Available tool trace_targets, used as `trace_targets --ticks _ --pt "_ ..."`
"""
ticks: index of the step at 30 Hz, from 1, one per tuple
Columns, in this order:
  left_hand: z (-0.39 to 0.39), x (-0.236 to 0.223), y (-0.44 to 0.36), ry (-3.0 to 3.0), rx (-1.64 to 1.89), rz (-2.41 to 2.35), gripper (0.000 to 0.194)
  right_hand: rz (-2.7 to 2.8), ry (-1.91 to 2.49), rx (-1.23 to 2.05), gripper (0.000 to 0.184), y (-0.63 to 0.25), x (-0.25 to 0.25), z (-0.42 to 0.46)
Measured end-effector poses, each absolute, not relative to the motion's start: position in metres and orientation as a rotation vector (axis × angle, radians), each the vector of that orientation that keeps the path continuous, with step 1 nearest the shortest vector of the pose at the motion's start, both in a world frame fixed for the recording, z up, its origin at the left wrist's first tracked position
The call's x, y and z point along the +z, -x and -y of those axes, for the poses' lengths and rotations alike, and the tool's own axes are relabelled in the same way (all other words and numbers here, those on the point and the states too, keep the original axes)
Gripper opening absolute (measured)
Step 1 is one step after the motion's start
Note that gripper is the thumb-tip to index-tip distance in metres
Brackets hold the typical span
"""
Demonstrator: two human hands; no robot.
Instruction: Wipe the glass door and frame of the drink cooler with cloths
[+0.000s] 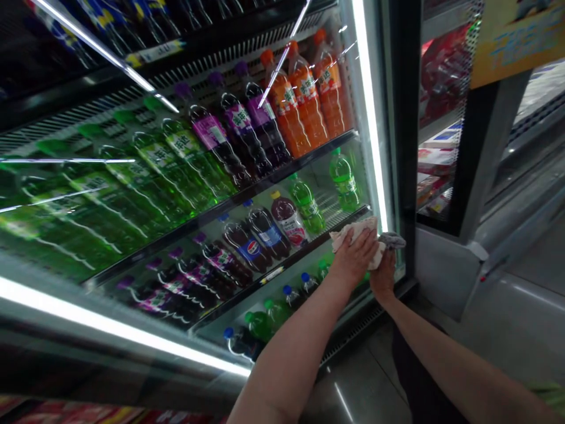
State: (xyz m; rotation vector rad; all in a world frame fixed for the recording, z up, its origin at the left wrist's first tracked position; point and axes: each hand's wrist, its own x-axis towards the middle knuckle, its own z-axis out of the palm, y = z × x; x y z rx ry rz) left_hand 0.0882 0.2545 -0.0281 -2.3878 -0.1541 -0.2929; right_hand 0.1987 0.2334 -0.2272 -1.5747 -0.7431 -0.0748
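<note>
The left hand (pixel 355 256) lies on a white cloth (pixel 353 235), its fingers (pixel 368 244) pressed together and flat, on the glass door (pixel 247 194) of a drinks cooler, near the right edge. The right hand (pixel 383 277) is just beside, under the cloth; its fingers are hidden, so I cannot tell their state. One gray cloth (pixel 392 240) touches the white cloth. Behind the glass stand three orange bottles (pixel 304 103) and, near the hands, two green bottles (pixel 324 191). The black door frame (pixel 408 176) is just right of the hands, and the glass runs far to the left.
</note>
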Motion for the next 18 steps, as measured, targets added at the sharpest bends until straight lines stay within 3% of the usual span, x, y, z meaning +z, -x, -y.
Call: trace_targets --ticks 10,14,18 --pt "-0.218 -0.031 0.101 2.060 -0.487 0.687 0.058 0.722 1.644 -0.041 0.083 -0.204 -0.236 -0.225" --pt "-0.214 -0.055 0.193 1.833 -0.711 1.002 0.062 0.743 1.651 -0.011 0.084 -0.204 -0.236 -0.221" --pt "-0.210 -0.092 0.257 1.581 -1.006 1.418 0.078 0.737 1.675 0.004 0.083 -0.204 -0.238 -0.218"
